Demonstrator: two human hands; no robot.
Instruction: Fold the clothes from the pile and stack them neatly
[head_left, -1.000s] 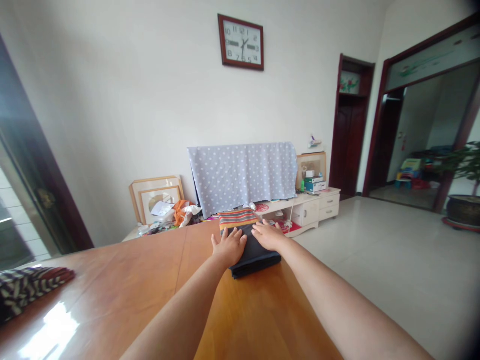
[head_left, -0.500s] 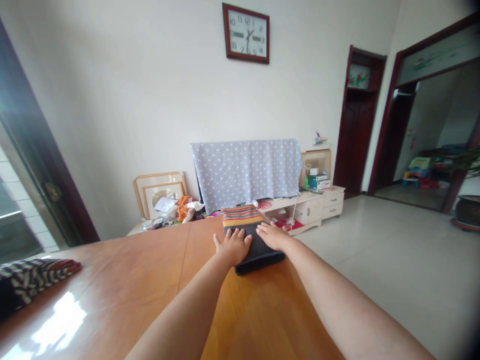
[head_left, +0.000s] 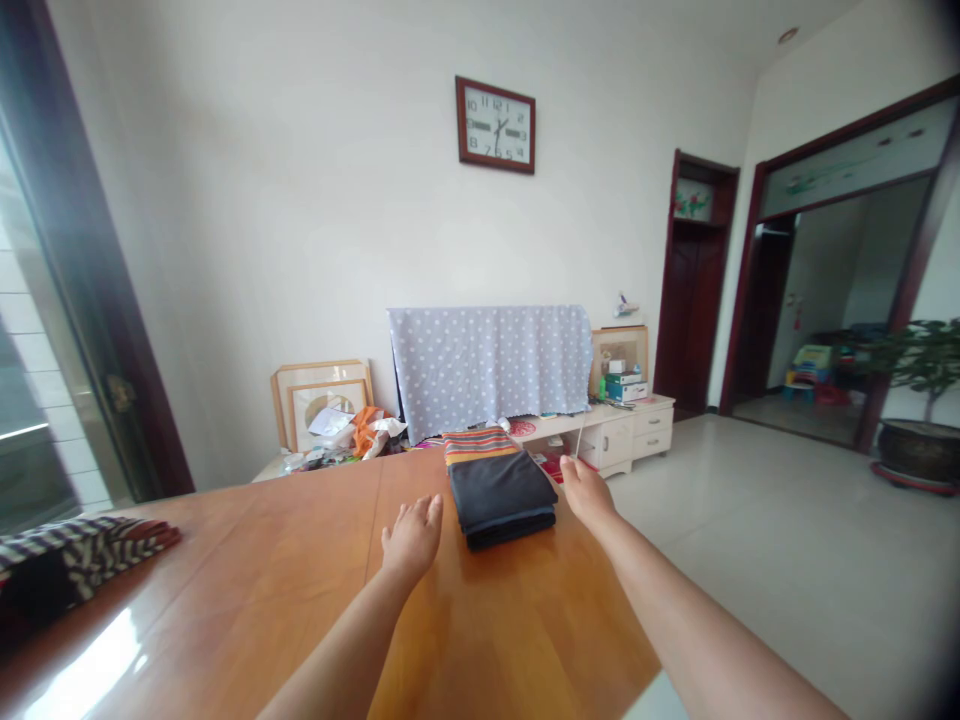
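Note:
A folded stack of dark garments point(head_left: 499, 490) lies on the tabletop in front of me, black and navy in layers, with a striped orange, red and grey cloth point(head_left: 480, 446) at its far end. To the left of the stack is my left hand point(head_left: 414, 540), apart from it, fingers stretched forward and holding nothing. My right hand point(head_left: 589, 494) is just off the stack's right side, thumb side up. Its fingers are partly hidden, and nothing shows in it.
On the wooden table point(head_left: 300, 560), a black-and-white patterned cloth point(head_left: 82, 560) lies at the left. Beyond the table stand a polka-dot covered object point(head_left: 491, 360), a white cabinet point(head_left: 652, 425) and picture frames point(head_left: 281, 400) with a heap of clutter. A potted plant point(head_left: 919, 450) stands at right.
Both hands have come off the dark stack, the left moving left and the right moving right. The stack's top now shows fully. The camera view has tipped upward a little.

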